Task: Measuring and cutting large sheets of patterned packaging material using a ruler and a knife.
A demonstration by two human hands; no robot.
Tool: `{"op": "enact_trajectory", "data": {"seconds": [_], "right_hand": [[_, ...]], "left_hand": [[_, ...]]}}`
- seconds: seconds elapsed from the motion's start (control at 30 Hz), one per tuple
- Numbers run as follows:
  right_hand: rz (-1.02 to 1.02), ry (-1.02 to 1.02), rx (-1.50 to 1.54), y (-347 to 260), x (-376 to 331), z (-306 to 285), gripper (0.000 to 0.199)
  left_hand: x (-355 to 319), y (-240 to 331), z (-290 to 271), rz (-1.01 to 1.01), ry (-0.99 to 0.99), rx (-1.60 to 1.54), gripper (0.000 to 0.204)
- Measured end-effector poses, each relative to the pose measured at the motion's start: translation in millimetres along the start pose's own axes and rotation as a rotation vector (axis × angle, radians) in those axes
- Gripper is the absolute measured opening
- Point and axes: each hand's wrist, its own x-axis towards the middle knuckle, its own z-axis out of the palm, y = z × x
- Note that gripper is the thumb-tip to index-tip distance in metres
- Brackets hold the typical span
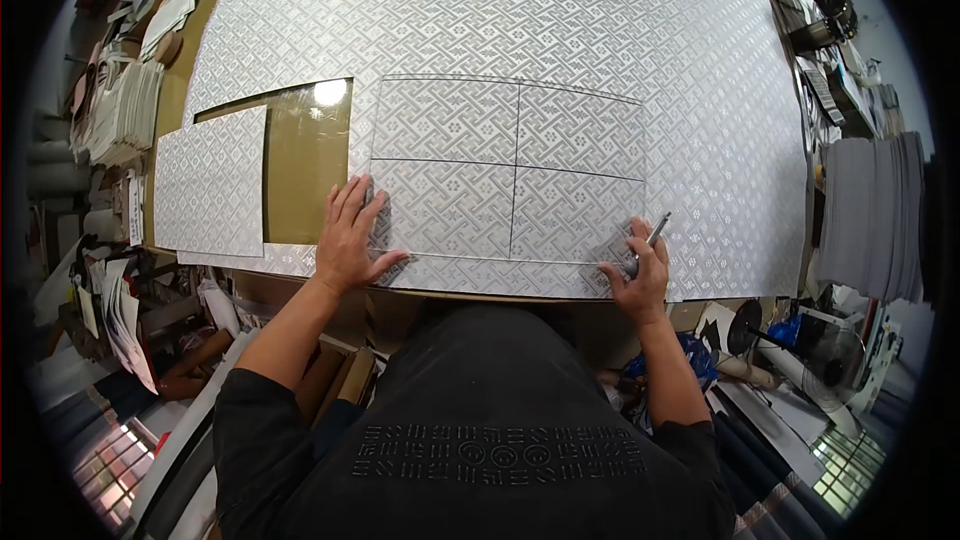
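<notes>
A large silver-grey sheet (720, 140) with a woven lattice pattern covers the table. On it lies a clear rectangular plate (450, 120), crossed by dark lines that part it into quarters. My left hand (350, 235) rests with fingers spread along the plate's left edge, the thumb at its near left corner. At the near right corner, my right hand (640, 265) holds a slim silver pen-like tool (658, 228), its tip pointing up and away. Whether the tool is a pen or a knife I cannot tell. The right thumb and fingertips touch the plate's corner.
Left of the plate, a rectangular opening in the sheet bares the olive-brown tabletop (310, 160). A loose patterned rectangle (210, 180) partly overlaps that opening. Stacked papers (130, 110) crowd the left side; a grey stack of sheets (872, 215) stands at right, near a fan (830, 350).
</notes>
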Motion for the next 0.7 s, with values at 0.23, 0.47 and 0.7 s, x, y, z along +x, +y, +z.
{"op": "enact_trajectory", "data": {"seconds": [0.23, 0.47, 0.7], "right_hand": [[0.002, 0.014, -0.009, -3.5, 1.5, 0.6, 0.057], [0.005, -0.003, 0.008, -1.0, 0.9, 0.4, 0.059], [0.02, -0.037, -0.034, -2.8, 2.7, -1.0, 0.058]], "left_hand": [[1.1, 0.4, -0.8, -0.007, 0.002, -0.002, 0.09], [2.8, -0.2, -1.5, -0.006, -0.001, -0.023, 0.091], [2.1, -1.2, -2.1, -0.022, -0.033, -0.014, 0.091]]}}
